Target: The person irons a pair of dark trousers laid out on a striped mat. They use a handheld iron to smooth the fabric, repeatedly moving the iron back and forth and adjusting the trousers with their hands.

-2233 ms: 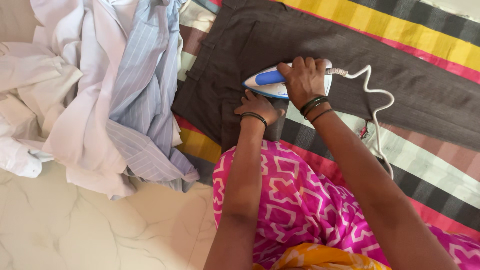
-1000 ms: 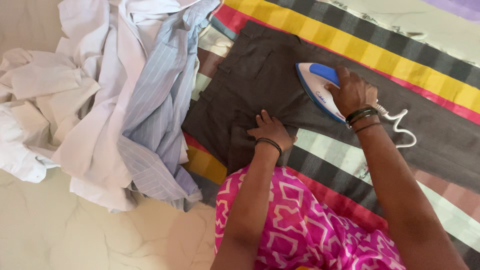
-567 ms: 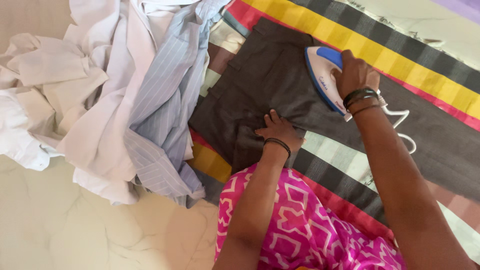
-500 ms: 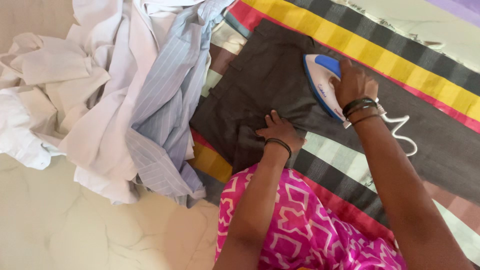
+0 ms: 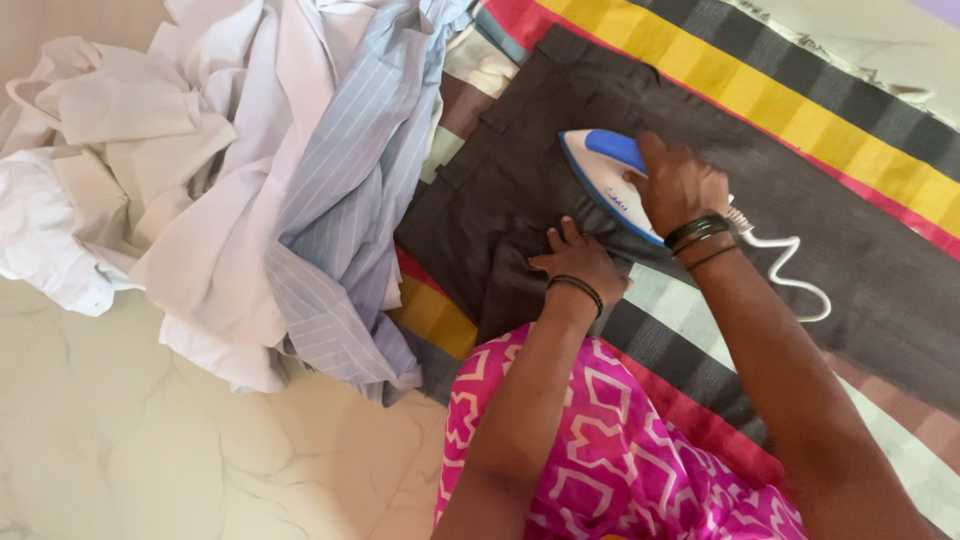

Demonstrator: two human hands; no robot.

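**On a striped blanket, two hands iron dark trousers**

Seen from the head camera, looking down: the right hand (image 5: 680, 185) is wrapped around the handle of a white and blue iron (image 5: 605, 178), covering most of the grip so only the front of the handle shows. The iron's soleplate rests flat on dark brown trousers (image 5: 520, 170), its pointed nose aimed up and to the left. The left hand (image 5: 578, 262) lies palm down on the same trousers just below the iron, fingers spread and holding nothing, pressing the cloth flat. Both wrists wear dark bangles.

A white cord (image 5: 785, 270) curls from the back of the iron across the trousers; its far end cannot be traced. The trousers run off the right edge, so their full length is cut off. They lie on a striped blanket (image 5: 800, 110) of yellow, pink, grey and black bands. To the left, a heap of white and pale blue striped shirts (image 5: 250, 180) overlaps the blanket's edge and hides it. Pink patterned clothing (image 5: 610, 460) covers the person's lap at the bottom, over a pale marbled floor (image 5: 150, 450).
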